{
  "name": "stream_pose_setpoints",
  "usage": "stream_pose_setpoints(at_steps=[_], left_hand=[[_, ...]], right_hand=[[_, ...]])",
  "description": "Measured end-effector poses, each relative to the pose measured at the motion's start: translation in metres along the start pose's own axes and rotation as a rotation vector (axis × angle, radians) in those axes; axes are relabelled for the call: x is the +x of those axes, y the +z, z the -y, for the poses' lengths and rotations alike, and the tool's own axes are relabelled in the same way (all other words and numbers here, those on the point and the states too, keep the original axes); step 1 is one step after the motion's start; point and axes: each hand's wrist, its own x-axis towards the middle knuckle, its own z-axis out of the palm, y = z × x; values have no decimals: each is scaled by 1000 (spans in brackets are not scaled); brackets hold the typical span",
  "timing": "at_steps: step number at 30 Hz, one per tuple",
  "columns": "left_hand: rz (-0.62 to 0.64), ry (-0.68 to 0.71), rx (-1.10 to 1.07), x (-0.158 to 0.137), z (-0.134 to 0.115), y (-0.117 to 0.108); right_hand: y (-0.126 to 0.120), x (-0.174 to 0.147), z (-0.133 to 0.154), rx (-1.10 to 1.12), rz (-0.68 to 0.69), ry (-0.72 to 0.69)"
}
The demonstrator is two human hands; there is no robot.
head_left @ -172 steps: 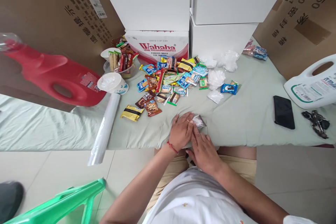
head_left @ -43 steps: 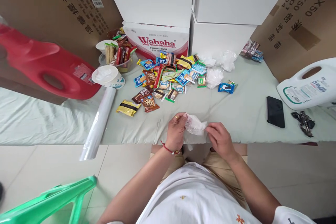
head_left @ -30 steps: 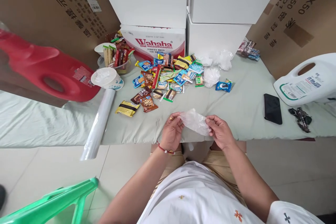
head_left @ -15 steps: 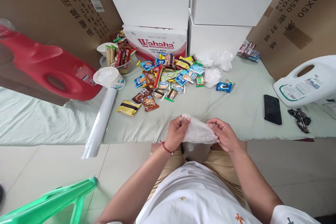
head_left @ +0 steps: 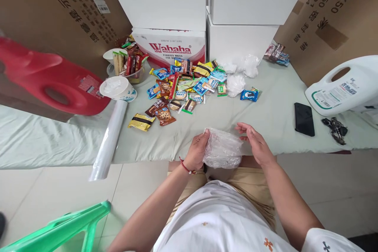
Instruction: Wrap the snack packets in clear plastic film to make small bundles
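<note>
At far left stands one green plastic stool, and above it one red jug leans against the first of two brown cartons. Next come one roll of clear film, its near end jutting past the table edge, one paper cup just beyond it, and one clear tub filled with wrapped snacks. Four boxes stand behind in two stacks, one of them printed Wahaha. Before them lies a pile of snack packets, too overlapped to count, with one yellow packet at its left front corner. The left hand, wearing one red bracelet, pinches the left side of one clear plastic bag under its thumb. The bag is between the two hands, over the table's near edge: thin, whitish, finely crinkled, rounded along the bottom. The right hand is released, fingers extended just beside the bag; whether a fingertip touches it I cannot tell. Farther back are about three crumpled plastic wads, then one blue packet. One black phone, one dark bunch of keys and one white bottle finish the right side.
</note>
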Motion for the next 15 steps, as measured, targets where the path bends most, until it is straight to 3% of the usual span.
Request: stream_pose_setpoints(at_steps=[5, 7, 8, 11, 12, 13, 15], left_hand=[[121, 26, 154, 5, -8, -8], [105, 138, 254, 7, -16, -15], [34, 238, 310, 7, -20, -18], [-399, 585, 432, -1, -29, -23], [-494, 640, 444, -7, -30, -22], [-500, 641, 446, -13, -29, -19], [-313, 536, 436, -23, -24, -8]], right_hand=[[5, 8, 14, 52, 353, 187], [10, 8, 16, 113, 395, 261], [12, 7, 16, 164, 361, 298], [23, 6, 15, 293, 154, 354], [27, 5, 15, 312, 84, 345], [32, 4, 15, 321, 26, 326], [45, 2, 17, 310, -33, 278]])
